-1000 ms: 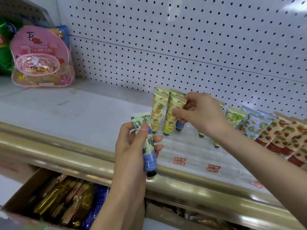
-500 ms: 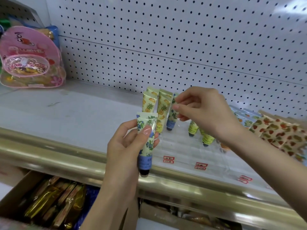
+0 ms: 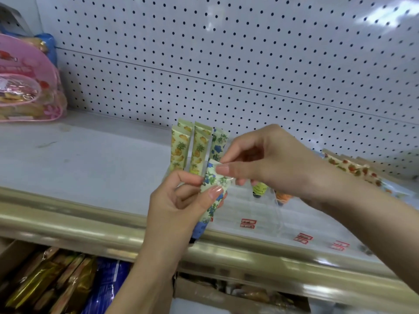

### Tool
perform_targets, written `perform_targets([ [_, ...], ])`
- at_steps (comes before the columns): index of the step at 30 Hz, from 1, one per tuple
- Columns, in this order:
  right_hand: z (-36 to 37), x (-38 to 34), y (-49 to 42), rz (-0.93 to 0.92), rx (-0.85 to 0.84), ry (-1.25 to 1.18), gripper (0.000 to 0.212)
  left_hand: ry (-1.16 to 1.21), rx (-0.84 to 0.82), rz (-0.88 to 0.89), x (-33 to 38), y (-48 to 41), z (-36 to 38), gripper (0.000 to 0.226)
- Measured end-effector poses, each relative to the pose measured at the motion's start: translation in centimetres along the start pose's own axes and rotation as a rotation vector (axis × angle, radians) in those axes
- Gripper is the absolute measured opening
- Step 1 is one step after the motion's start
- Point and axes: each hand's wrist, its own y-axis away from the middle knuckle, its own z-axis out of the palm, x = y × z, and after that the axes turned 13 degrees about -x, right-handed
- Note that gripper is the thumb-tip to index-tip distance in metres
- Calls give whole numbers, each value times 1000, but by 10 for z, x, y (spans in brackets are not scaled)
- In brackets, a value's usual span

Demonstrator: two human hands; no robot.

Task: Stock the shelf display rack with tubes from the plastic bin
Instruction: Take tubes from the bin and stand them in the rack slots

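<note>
Left hand (image 3: 179,205) grips soft, flat blue-flower tube (image 3: 213,196) mid-body, cap down, over shelf's glossy gold edge (image 3: 90,225). Right hand (image 3: 269,164) pinches its crimped top. Behind, clear plastic rack (image 3: 260,214) holds pineapple tubes (image 3: 179,148) upright; slot walls hard to make out.

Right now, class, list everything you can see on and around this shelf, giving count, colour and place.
Pineapple tubes: three, yellow, rack's left end.
Standing blue-flower tube: one, cream-blue, beside them.
Held blue-flower tube: one, cream-blue, above rack front.
Strawberry tubes: several, red-cream, far right.
Rack: one, clear, on shelf.
Bag: one, pink, shelf's left.
Pegboard: one, white, behind.
Packets: several, gold, blue, below.
Left hand: grips held tube.
Right hand: pinches its top.
</note>
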Motion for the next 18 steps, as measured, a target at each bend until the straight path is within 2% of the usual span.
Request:
perform_targets([
  [2, -12, -4, 5, 5, 36, 35, 7, -232, -2, 68, -6, 1, -3, 26],
  [4, -30, -6, 6, 19, 144, 70, 9, -751, -7, 208, -16, 3, -14, 27],
  [5, -39, -6, 5, 32, 205, 97, 11, -1012, -25, 277, -20, 3, -19, 32],
  [7, -52, -4, -1, 70, 276, 167, 13, -1277, -92, 335, -30, 4, -24, 47],
  [11, -55, 8, -20, 167, 313, 269, 17, -1394, -188, 324, -43, 7, -26, 51],
  [18, -53, 24, -49, 238, 392, 346, 18, -1432, -181, 379, -45, 5, -29, 56],
])
